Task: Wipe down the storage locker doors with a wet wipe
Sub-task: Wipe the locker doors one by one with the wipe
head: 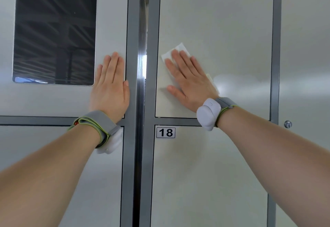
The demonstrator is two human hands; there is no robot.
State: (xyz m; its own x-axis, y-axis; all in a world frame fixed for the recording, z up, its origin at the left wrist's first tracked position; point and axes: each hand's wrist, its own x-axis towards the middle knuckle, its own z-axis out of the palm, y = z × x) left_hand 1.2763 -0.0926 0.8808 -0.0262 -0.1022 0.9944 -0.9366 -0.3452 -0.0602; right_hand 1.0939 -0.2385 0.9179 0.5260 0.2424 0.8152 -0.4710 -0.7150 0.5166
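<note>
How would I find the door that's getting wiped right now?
Find the shiny metal post running down the middle. The door is just right of it, directly above the number 18 label. It alone has a white wipe under the right hand.

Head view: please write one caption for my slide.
Right hand presses a wet wipe on a locker door; left hand rests on the neighbouring panel.

The wipe (179, 50) is white and spread flat on the upper right door (223, 30), pressed there under the right hand (189, 84). Its top corner shows past the fingertips, and a strip shows at the hand's outer edge. Both doors are pale grey flat panels in darker grey frames. The door below (205, 182) carries a label (165, 132) reading 18 at its top left corner.
</note>
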